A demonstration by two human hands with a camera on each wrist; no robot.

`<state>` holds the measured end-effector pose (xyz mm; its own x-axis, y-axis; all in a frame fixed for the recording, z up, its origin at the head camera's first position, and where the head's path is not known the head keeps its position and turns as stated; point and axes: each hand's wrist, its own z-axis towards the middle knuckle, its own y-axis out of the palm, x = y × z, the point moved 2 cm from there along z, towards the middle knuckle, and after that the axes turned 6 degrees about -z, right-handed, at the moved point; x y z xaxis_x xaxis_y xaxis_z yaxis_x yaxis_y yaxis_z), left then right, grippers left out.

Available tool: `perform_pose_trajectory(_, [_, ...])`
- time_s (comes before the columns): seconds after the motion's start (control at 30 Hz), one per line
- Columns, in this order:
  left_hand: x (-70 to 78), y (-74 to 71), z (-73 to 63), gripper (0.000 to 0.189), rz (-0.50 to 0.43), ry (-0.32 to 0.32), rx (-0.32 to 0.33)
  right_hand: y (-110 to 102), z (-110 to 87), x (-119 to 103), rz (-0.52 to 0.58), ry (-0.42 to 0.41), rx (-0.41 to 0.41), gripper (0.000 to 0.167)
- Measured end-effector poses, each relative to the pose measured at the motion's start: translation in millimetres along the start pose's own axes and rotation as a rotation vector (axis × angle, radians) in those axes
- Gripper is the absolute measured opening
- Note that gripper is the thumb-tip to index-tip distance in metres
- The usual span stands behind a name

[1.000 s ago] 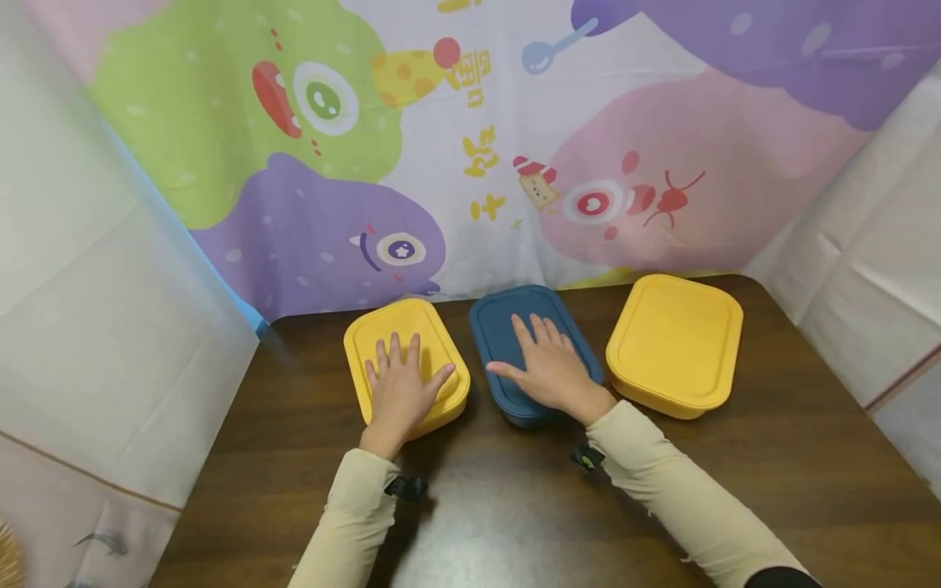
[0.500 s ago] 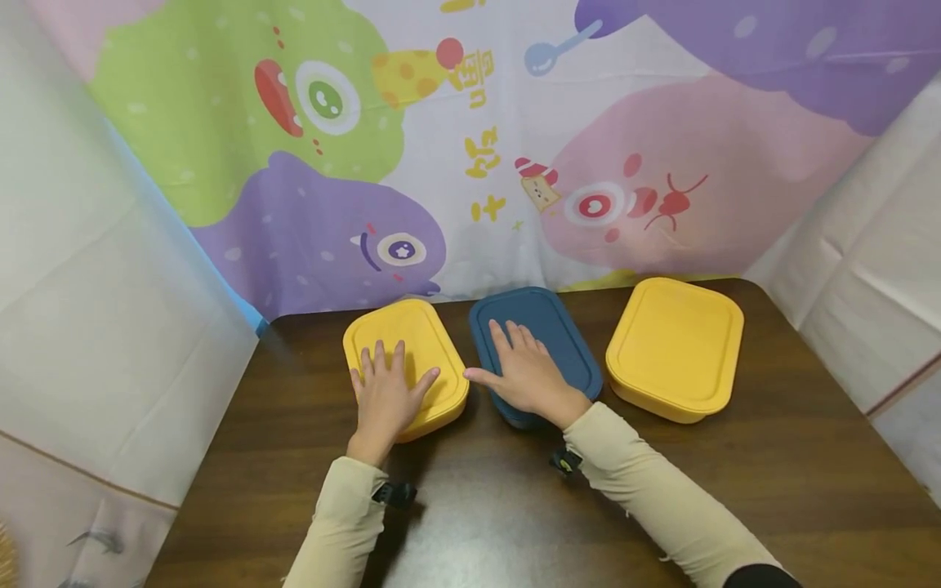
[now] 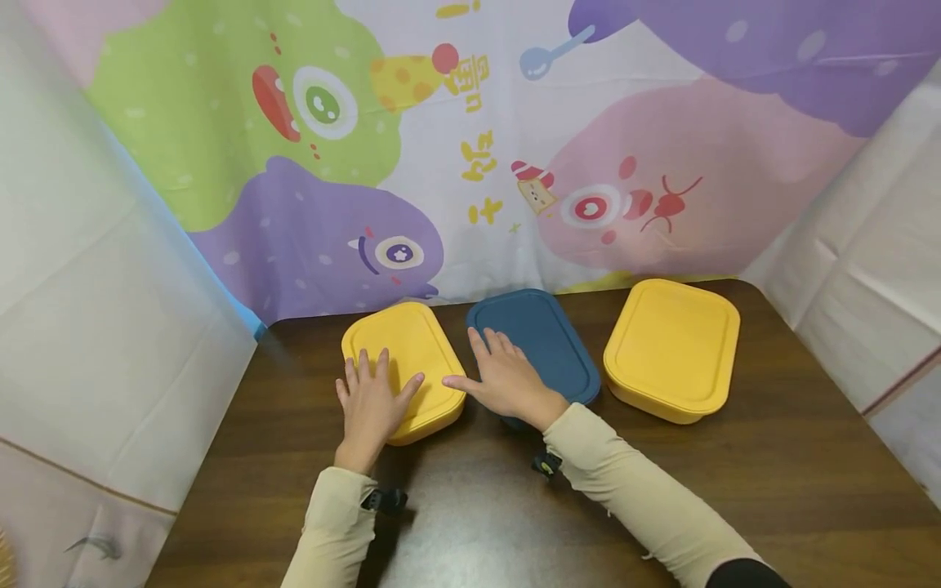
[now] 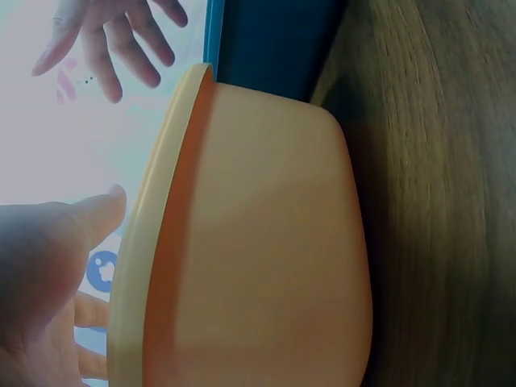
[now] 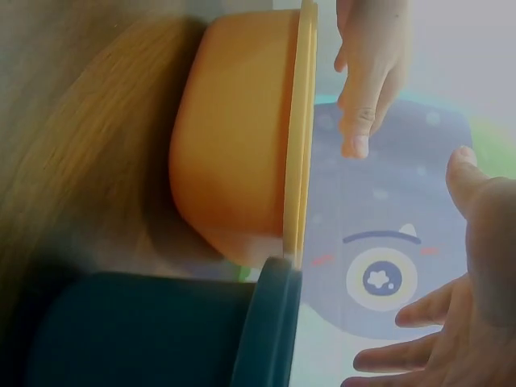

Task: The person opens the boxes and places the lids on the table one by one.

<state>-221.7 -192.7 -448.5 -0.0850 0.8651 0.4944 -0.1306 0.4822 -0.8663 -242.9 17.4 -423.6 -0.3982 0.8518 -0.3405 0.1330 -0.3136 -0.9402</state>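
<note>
Three lidded food containers stand in a row on the table: a yellow container (image 3: 415, 331) at the left, a dark blue container (image 3: 547, 339) in the middle and another yellow container (image 3: 672, 347) at the right. My left hand (image 3: 371, 412) is over the near left part of the left yellow container, fingers spread. My right hand (image 3: 507, 384) hovers above the blue container's left side, its thumb reaching toward the left yellow one. In the right wrist view, a gap shows between the right hand (image 5: 492, 258) and the lids. Neither hand holds anything.
The brown wooden table (image 3: 500, 514) reaches toward me in front of the containers. A cartoon-printed cloth (image 3: 485, 245) hangs right behind them. Pale cloth walls (image 3: 132, 327) close off both sides. A dark device is strapped at each wrist.
Both hands have drifted left and slightly toward me, fingers still spread. The right hand has moved from the blue lid's middle to its left side. The containers have stayed in place.
</note>
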Motion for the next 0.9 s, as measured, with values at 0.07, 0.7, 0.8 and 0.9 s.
perform_pose_trajectory(0.07, [-2.5,-0.9,-0.2,0.083,0.002,-0.008,0.0,1.0,1.6,-3.5,0.008,-0.007,0.001,0.093])
perform_pose_trajectory(0.7, [-21.5,-4.9,-1.1,0.09,-0.054,-0.071,-0.01,19.5,8.8,-22.8,0.076,-0.036,-0.033,0.094])
perform_pose_trajectory(0.8, [-23.6,-4.8,-1.8,0.091,-0.047,-0.079,-0.007,22.3,9.5,-24.4,0.08,-0.041,-0.034,0.094])
perform_pose_trajectory(0.9, [-25.7,-4.2,-3.0,0.092,-0.045,-0.086,-0.001,24.7,9.8,-25.5,0.086,-0.05,-0.029,0.093])
